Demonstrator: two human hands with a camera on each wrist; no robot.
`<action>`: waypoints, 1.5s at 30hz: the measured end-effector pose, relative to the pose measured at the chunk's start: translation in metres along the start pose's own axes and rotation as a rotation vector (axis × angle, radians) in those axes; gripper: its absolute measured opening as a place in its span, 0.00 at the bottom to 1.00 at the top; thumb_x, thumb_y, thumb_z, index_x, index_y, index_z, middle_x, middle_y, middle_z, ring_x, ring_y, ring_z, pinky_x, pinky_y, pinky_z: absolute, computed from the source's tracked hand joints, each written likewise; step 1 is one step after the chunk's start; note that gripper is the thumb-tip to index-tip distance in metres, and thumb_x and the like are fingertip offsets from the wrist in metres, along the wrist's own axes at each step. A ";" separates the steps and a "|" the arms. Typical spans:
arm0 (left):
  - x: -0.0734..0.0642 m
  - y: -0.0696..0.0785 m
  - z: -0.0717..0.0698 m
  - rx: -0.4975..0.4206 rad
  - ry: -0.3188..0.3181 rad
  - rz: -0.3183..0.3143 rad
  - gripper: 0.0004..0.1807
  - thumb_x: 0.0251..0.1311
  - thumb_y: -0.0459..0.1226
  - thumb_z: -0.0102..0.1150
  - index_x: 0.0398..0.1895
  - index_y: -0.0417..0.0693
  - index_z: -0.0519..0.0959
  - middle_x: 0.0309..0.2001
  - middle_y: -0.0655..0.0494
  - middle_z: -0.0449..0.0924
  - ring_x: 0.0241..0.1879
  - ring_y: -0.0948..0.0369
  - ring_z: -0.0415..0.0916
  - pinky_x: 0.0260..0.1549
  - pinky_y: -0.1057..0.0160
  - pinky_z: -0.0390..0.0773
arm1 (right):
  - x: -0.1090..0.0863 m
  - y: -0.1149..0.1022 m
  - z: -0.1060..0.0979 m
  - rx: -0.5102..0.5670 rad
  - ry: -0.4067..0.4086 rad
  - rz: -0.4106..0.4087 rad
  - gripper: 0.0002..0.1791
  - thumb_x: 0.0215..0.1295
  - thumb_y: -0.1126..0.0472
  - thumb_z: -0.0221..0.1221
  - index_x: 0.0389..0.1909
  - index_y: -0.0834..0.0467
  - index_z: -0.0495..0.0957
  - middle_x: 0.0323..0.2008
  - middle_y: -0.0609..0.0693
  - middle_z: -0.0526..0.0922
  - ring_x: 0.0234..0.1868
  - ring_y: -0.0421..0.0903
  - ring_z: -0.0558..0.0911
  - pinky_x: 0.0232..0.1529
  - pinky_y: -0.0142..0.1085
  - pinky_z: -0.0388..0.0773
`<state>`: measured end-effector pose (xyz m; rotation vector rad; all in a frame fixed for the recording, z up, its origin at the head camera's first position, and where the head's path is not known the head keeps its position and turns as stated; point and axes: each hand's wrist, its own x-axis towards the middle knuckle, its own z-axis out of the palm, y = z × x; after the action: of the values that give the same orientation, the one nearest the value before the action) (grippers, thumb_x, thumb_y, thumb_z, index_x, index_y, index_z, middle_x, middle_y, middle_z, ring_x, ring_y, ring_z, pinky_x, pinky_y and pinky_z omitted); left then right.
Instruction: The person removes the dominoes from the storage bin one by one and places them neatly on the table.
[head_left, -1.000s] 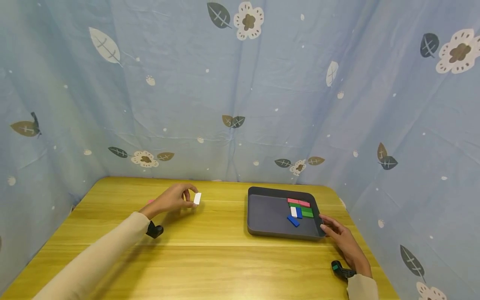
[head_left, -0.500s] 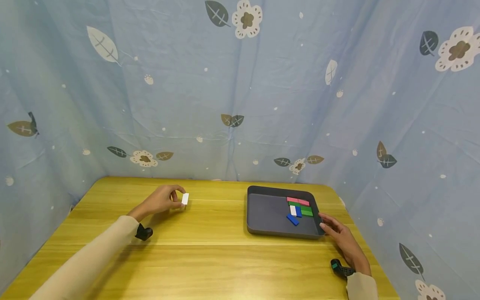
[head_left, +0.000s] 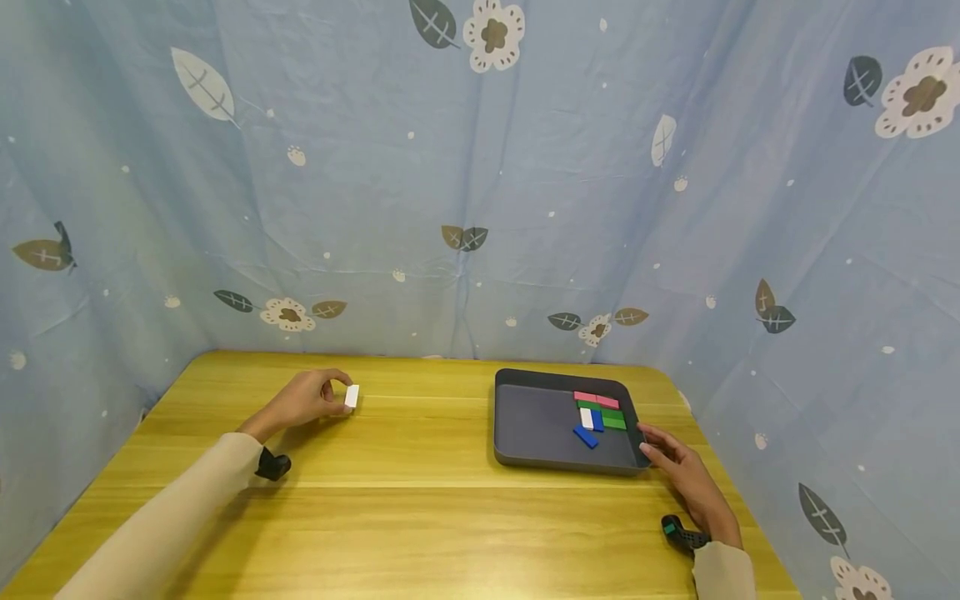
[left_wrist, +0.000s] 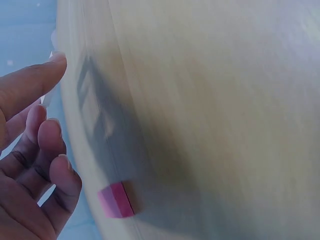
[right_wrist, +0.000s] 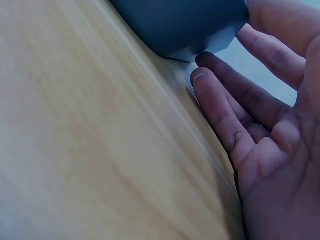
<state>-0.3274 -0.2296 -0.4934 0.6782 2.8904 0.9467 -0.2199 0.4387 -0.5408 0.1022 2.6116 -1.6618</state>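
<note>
Over the left part of the table, my left hand pinches a small white rectangular block between thumb and fingers. Only a sliver of that block shows in the left wrist view, where a pink block lies on the table below the hand. My right hand touches the right wall of a dark grey tray with thumb and fingertips, the fingers fairly straight. Inside the tray lie pink blocks, green blocks, a white block and a tilted blue block, all towards the right side.
The yellow wood-grain table reaches back to a blue floral curtain, which also hangs on both sides. A dark wrist device sits on each wrist, below the light sleeves.
My left hand has moved left with the white block still pinched. A pink patch seen near the left wrist earlier is now hidden in the head view. The right hand and tray stay put.
</note>
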 end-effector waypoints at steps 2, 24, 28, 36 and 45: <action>-0.001 -0.002 -0.001 0.003 0.007 -0.004 0.25 0.60 0.39 0.75 0.57 0.38 0.81 0.26 0.57 0.75 0.25 0.60 0.71 0.27 0.60 0.72 | 0.000 0.000 0.000 -0.007 0.003 -0.005 0.37 0.74 0.40 0.58 0.78 0.51 0.64 0.73 0.56 0.67 0.64 0.44 0.70 0.52 0.19 0.67; -0.012 -0.020 -0.014 -0.010 -0.021 -0.087 0.25 0.61 0.40 0.74 0.57 0.37 0.81 0.23 0.55 0.73 0.21 0.59 0.66 0.23 0.61 0.67 | -0.002 0.002 -0.001 0.005 0.005 -0.008 0.37 0.74 0.41 0.59 0.78 0.51 0.65 0.73 0.56 0.68 0.59 0.34 0.72 0.52 0.19 0.68; -0.015 -0.023 -0.016 -0.024 -0.026 -0.085 0.24 0.61 0.39 0.74 0.57 0.36 0.81 0.22 0.55 0.73 0.21 0.58 0.66 0.22 0.62 0.67 | -0.003 0.002 0.001 0.009 0.011 0.013 0.37 0.74 0.40 0.59 0.77 0.51 0.65 0.73 0.56 0.68 0.60 0.36 0.72 0.52 0.19 0.68; -0.019 -0.027 -0.018 -0.030 -0.047 -0.108 0.24 0.61 0.40 0.74 0.56 0.37 0.81 0.24 0.55 0.74 0.22 0.59 0.67 0.24 0.61 0.68 | -0.002 0.003 0.000 0.001 0.015 0.016 0.37 0.74 0.39 0.59 0.78 0.50 0.65 0.73 0.56 0.68 0.60 0.37 0.72 0.52 0.20 0.68; -0.023 -0.031 -0.020 -0.024 -0.034 -0.119 0.24 0.60 0.43 0.75 0.54 0.38 0.82 0.25 0.54 0.72 0.25 0.59 0.66 0.27 0.61 0.67 | 0.000 0.002 0.000 -0.007 0.017 -0.001 0.37 0.74 0.40 0.59 0.77 0.51 0.65 0.73 0.56 0.68 0.60 0.35 0.72 0.52 0.19 0.68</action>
<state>-0.3223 -0.2720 -0.4974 0.5093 2.8476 0.9446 -0.2197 0.4397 -0.5423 0.1146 2.6296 -1.6596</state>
